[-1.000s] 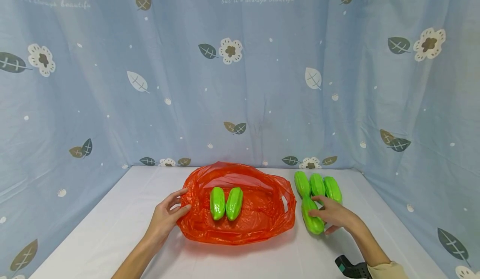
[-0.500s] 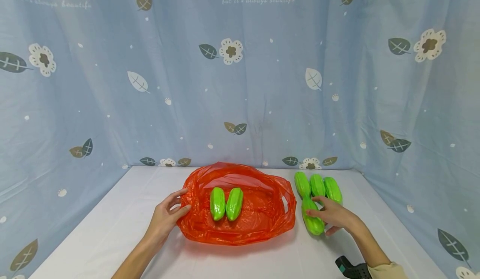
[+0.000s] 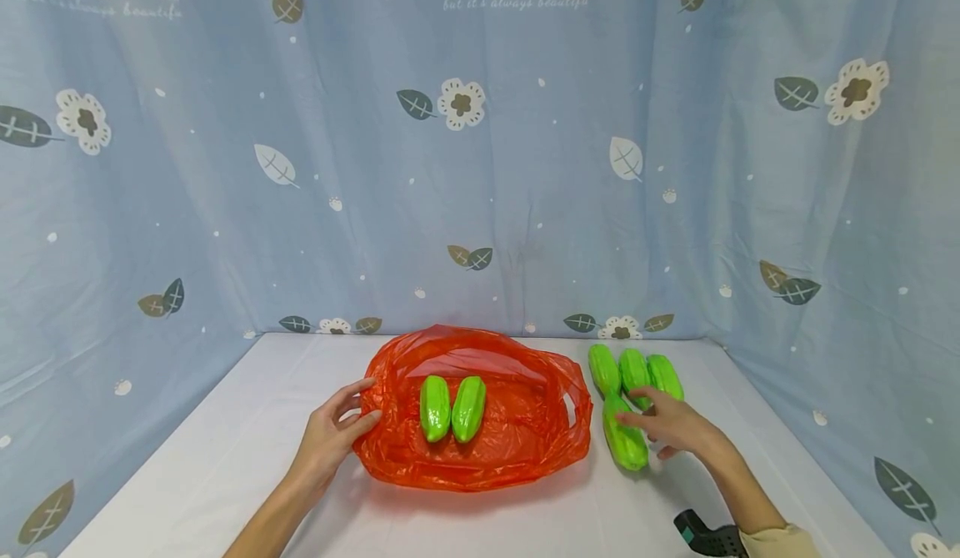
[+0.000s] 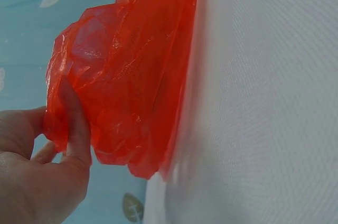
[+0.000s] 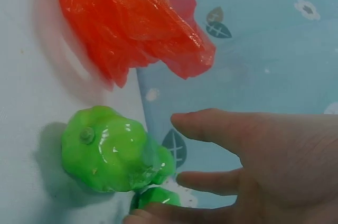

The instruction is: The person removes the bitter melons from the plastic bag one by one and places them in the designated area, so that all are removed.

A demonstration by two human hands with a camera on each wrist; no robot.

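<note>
At the middle of the table, a red plastic bag point(image 3: 517, 458) stands with its mouth spread, and two glossy green cucumber-like vegetables point(image 3: 468, 408) lie inside it. My left hand point(image 3: 333, 424) holds the bag's left rim between thumb and fingers; in the left wrist view the thin plastic point(image 4: 121, 86) is between them. To the bag's right lies a ribbed, cucumber-like vegetable point(image 3: 625, 445) with a stub at its near end. Over its right side is my right hand point(image 3: 678, 424), thumb and fingers spread with a gap from the vegetable point(image 5: 105, 150) in the right wrist view.
Behind the nearest vegetable lie several more green ones, a left one point(image 3: 603, 368), a middle one point(image 3: 633, 366) and a right one point(image 3: 664, 376). A white cloth point(image 3: 450, 529) covers the table. Blue patterned curtains point(image 3: 480, 166) close off the back and both sides.
My right hand has lifted and shifted slightly right, its fingers spreading away from the near vegetable. The left hand and the bag have stayed put.
</note>
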